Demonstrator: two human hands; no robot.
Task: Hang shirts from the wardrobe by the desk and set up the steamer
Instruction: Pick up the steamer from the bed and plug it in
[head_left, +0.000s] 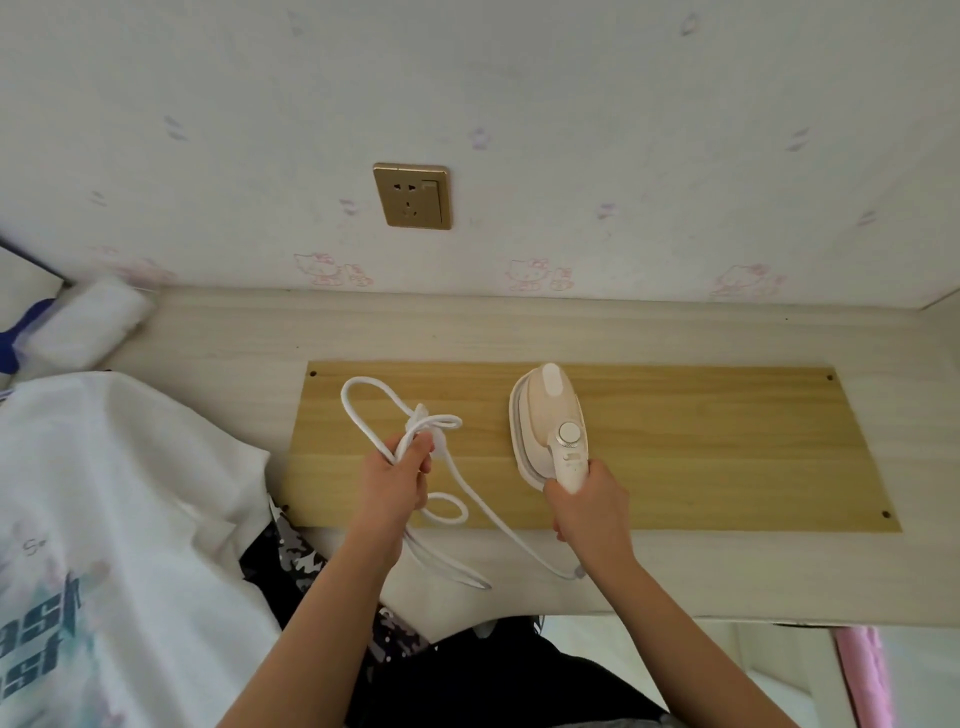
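Note:
A cream handheld steamer (548, 421) lies on a yellow wooden board (701, 447) on the desk. My right hand (587, 499) grips its handle at the near end. Its white cord (374, 415) loops over the board's left part and trails back toward the desk's front edge. My left hand (397, 478) pinches a bundle of those cord loops just above the board. A white printed shirt (114, 509) lies over the desk's left side, with a dark patterned garment (296, 561) under its edge.
A gold wall socket (413, 196) sits on the wallpapered wall above the desk (519, 327). A white folded pack (88, 325) lies at the back left corner. Something pink (862, 675) hangs below the desk edge at the lower right.

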